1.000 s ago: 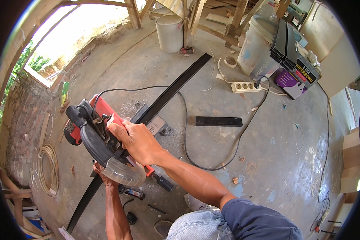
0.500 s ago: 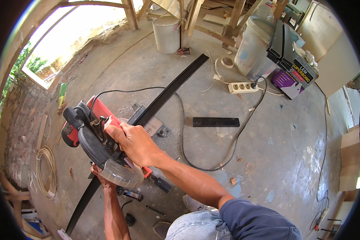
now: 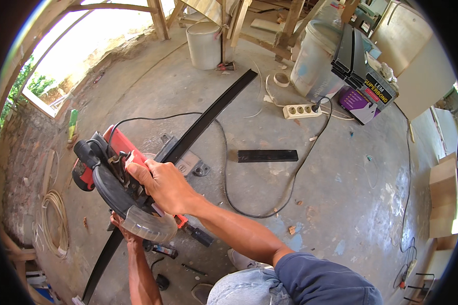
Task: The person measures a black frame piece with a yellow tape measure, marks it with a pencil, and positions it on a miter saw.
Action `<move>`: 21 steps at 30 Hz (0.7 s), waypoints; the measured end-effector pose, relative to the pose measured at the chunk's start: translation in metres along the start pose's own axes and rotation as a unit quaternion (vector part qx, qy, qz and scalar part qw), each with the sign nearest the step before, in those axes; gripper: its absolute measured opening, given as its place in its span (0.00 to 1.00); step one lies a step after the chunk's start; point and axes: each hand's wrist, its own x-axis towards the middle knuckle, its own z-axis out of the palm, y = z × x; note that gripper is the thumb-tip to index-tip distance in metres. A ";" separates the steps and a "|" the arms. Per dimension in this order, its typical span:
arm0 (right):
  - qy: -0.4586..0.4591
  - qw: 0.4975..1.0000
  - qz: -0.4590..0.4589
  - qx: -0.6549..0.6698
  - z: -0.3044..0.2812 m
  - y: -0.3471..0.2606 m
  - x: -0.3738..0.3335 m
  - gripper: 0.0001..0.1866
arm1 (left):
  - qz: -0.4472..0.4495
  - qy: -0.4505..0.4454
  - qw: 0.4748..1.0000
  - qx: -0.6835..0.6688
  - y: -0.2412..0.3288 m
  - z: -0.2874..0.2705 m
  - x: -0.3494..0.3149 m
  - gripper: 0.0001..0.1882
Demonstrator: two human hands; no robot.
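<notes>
My right hand (image 3: 164, 187) is closed round the red handle of a red and black miter saw (image 3: 109, 183) on the floor at left. The saw's clear plastic guard (image 3: 150, 223) hangs just below that hand. A long black profile (image 3: 211, 117) runs diagonally across the saw's grey base (image 3: 188, 165), through under the saw head and out at lower left. Beside the guard, my left hand (image 3: 127, 231) grips this profile; the guard and saw partly cover its fingers. The blade's contact with the profile is hidden.
A short black offcut (image 3: 268, 156) lies right of the saw, within a loop of black cord (image 3: 226, 185). Farther back are a power strip (image 3: 303, 111), buckets (image 3: 204, 46) and stacked boxes (image 3: 361, 104). A drill-like tool (image 3: 198, 235) lies near my feet; coiled cable (image 3: 54, 223) is at left.
The whole scene has shifted slightly left in the picture. Both hands keep their places on the saw handle and the profile.
</notes>
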 end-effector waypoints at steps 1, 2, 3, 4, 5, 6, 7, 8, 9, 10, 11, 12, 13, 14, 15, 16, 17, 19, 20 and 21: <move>-0.003 1.000 -0.001 0.005 0.001 0.000 0.000 0.36 | -0.001 0.001 1.000 -0.003 -0.003 0.002 -0.001 0.16; -0.003 1.000 -0.002 0.005 0.001 -0.001 0.000 0.36 | 0.008 -0.037 0.998 0.043 -0.011 0.005 -0.003 0.23; -0.004 1.000 -0.002 0.005 0.002 -0.002 0.000 0.36 | 0.012 -0.055 0.996 0.068 -0.017 0.009 -0.006 0.27; -0.005 1.000 -0.002 0.005 0.002 -0.004 0.000 0.35 | 0.016 -0.073 0.993 0.092 -0.023 0.012 -0.009 0.31; -0.004 1.000 0.000 0.003 0.001 -0.002 0.000 0.35 | 0.015 -0.086 0.992 0.088 -0.019 0.012 -0.008 0.31; 0.001 1.000 -0.003 0.004 0.001 -0.001 -0.001 0.35 | 0.016 -0.093 0.992 0.085 -0.015 0.011 -0.006 0.30; 0.006 1.000 -0.006 0.006 0.000 0.000 -0.001 0.36 | 0.016 -0.099 0.992 0.082 -0.012 0.010 -0.005 0.30; 0.006 1.000 -0.007 0.005 -0.001 0.001 -0.001 0.36 | 0.008 -0.096 0.992 0.085 -0.007 0.005 -0.003 0.30; 0.004 1.000 -0.009 0.006 -0.001 0.001 -0.001 0.36 | 0.000 -0.093 0.992 0.087 -0.004 0.001 -0.001 0.29; 0.003 1.000 -0.012 0.006 -0.002 0.000 -0.002 0.36 | 0.001 -0.091 0.992 0.087 -0.004 0.001 0.000 0.29; 0.000 1.000 -0.010 0.006 0.000 0.002 0.000 0.36 | 0.002 -0.077 0.993 0.088 -0.005 0.002 -0.001 0.28; -0.002 1.000 -0.007 0.006 0.003 0.004 0.002 0.36 | 0.002 -0.071 0.994 0.089 -0.007 0.004 -0.002 0.27; -0.003 1.000 -0.004 0.007 0.005 0.005 0.003 0.36 | 0.001 -0.065 0.994 0.089 -0.008 0.005 -0.004 0.27; -0.003 1.000 -0.005 0.006 0.003 0.004 0.002 0.36 | 0.012 -0.045 0.995 0.090 -0.007 0.003 -0.003 0.25; -0.004 1.000 -0.002 0.009 0.002 0.002 0.002 0.36 | 0.018 -0.034 0.995 0.090 -0.005 0.001 -0.002 0.24; -0.006 1.000 0.001 0.013 0.001 0.001 0.001 0.36 | 0.023 -0.024 0.995 0.091 -0.003 -0.001 -0.001 0.23; -0.005 1.000 0.000 0.011 0.000 0.001 0.001 0.36 | 0.015 -0.019 0.998 0.065 -0.001 -0.003 0.000 0.22; -0.006 1.000 0.006 0.008 -0.001 0.002 0.000 0.36 | 0.006 -0.014 0.999 0.037 0.004 -0.005 0.003 0.21; -0.006 1.000 0.007 0.006 -0.001 0.004 0.000 0.36 | 0.005 -0.012 1.000 0.021 0.007 -0.006 0.004 0.20; -0.002 1.000 0.000 0.004 0.001 0.005 0.000 0.36 | 0.002 -0.010 1.000 0.016 0.005 -0.008 0.005 0.20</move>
